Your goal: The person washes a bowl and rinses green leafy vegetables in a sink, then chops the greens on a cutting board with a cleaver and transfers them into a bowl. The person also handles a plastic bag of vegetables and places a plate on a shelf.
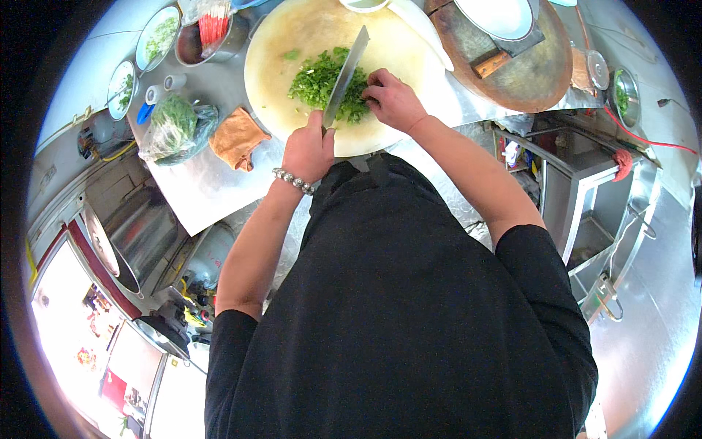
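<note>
My left hand (308,154), with a beaded bracelet at the wrist, is closed round the handle of a kitchen knife (348,71). Its long blade points away from me and tilts to the right, over a pile of chopped green herbs (316,82). The pile lies on a thick, round, pale cutting board (274,36). At the right edge of the herbs is my right hand (393,102), its fingers curled and pressed together close to the blade. Whatever lies between those fingertips is hidden.
Right of the board, a dark round wooden block (537,84) bears a wooden-handled cleaver (504,58) and a white bowl (501,16). To the left lie a brown cloth (238,139) and a plastic bag of greens (175,124). Behind them stand a metal pot (232,45) and bowls of chopped greens.
</note>
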{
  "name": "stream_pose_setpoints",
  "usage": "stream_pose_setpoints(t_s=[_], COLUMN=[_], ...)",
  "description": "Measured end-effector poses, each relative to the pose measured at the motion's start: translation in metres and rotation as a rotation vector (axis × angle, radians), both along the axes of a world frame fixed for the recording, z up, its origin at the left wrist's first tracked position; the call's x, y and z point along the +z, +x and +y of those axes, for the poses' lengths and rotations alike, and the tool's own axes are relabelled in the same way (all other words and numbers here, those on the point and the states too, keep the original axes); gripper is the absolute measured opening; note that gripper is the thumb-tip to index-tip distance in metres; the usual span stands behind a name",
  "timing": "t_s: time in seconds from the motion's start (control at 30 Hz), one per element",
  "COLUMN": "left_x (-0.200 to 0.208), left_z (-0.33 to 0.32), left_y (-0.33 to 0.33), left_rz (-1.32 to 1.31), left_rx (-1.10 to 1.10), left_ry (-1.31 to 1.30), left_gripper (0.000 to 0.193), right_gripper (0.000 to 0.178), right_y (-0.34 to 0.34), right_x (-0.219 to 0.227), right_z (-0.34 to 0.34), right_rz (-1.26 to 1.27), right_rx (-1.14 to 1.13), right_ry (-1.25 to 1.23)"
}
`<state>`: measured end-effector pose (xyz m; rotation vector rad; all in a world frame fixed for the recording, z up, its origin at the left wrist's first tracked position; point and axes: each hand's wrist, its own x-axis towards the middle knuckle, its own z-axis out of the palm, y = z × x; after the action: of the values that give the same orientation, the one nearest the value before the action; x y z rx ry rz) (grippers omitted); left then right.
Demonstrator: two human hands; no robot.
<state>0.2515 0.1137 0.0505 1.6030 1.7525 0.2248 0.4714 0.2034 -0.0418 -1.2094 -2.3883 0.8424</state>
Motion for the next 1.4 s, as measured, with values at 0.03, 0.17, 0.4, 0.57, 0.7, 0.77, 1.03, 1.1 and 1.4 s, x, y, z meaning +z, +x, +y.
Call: stream_pose_setpoints(t_s=[0.03,0.17,0.4,0.57,0.7,0.77,1.03,1.1,1.4], left_x=[0.009,0.011,-0.059,-0.02,-0.011,-0.038,-0.041,-0.011,-0.056], left_z=[0.002,-0.009,-0.024,-0.011,-0.012,-0.018,-0.003,-0.001,-0.004], left_y=[0.0,0.004,0.028,0.013,0.015,0.023,0.024,0.024,0.039], left_rz=[0.017,0.056,0.032,0.034,0.043,0.066,-0.013,-0.005,0.033], left_rx=[-0.024,-0.094,-0.031,-0.066,-0.114,-0.099,-0.029,-0.064,-0.093], left_ry=[-0.009,-0.07,0.023,0.012,-0.042,-0.075,-0.005,0.019,0.051], left_gripper=[0.029,0.029,0.034,0.034,0.033,0.032,0.029,0.029,0.029], right_gripper=[0.017,0.017,0.015,0.014,0.013,0.012,0.01,0.01,0.009], right_y=[-0.003,-0.001,0.01,0.015,0.016,0.016,0.027,0.03,0.031], right_x=[0.005,0.026,0.009,0.012,0.01,0.005,0.005,0.007,-0.001], right_z=[0.0,0.006,0.007,0.01,0.014,0.013,0.017,0.011,0.014], right_rz=[0.009,-0.023,-0.023,0.078,0.07,0.021,0.066,0.087,-0.051], right_rx=[-0.009,0.01,0.008,-0.074,-0.098,-0.103,-0.084,-0.107,-0.058], right_ry=[-0.018,0.12,0.116,0.089,0.086,0.085,0.126,0.117,0.105])
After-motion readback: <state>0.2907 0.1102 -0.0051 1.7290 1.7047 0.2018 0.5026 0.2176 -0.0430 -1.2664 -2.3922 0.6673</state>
